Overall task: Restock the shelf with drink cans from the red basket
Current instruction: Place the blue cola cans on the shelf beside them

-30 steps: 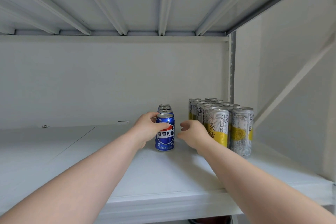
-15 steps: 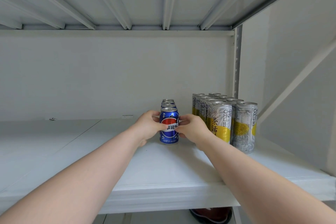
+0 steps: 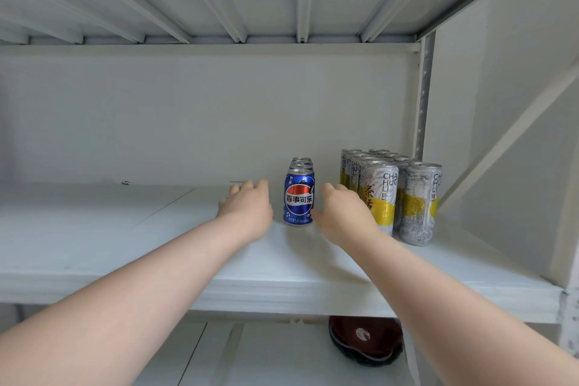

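The blue can point(image 3: 298, 197) stands upright at the centre of the frame, its long axis vertical, on the white shelf point(image 3: 131, 238), fronting a single file of like cans that runs straight back toward the wall. It sits between the two hands: the left hand point(image 3: 247, 213) just to its left, the right hand point(image 3: 343, 216) just to its right, each clear of the can by a narrow gap and about equally near. Both grips are loosely open and hold nothing. The can is short, with a red, white and blue roundel, white characters across it and a silver lid. To the right of the frame stands a block of taller silver-and-yellow cans point(image 3: 418, 204), close behind the right hand. The red basket point(image 3: 363, 338) shows only as a dark red edge below the shelf, bottom centre-right, so the next reach likely goes down there.
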